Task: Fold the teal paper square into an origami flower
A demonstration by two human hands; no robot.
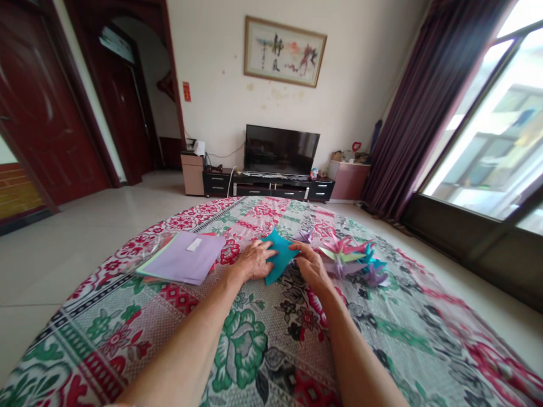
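A teal sheet of origami paper (278, 261) lies on the patterned tablecloth in front of me, its edges slightly curved. My left hand (255, 260) rests on its left side, fingers apart and lying flat over the paper. At the right corner of the sheet, my right hand (310, 263) is closed, with thumb and forefinger pinching the edge. To the right sit several folded paper cranes (343, 257) in pink, green, purple and blue, close together. A small purple folded piece (306, 235) lies just beyond my right hand.
A stack of coloured paper (182, 257), lilac on top with a small white label (194, 245), lies at the left on clear plastic wrap. The round table's floral cloth (241, 350) spreads all around. Beyond it stand a television (282, 150) and a low black cabinet (271, 186).
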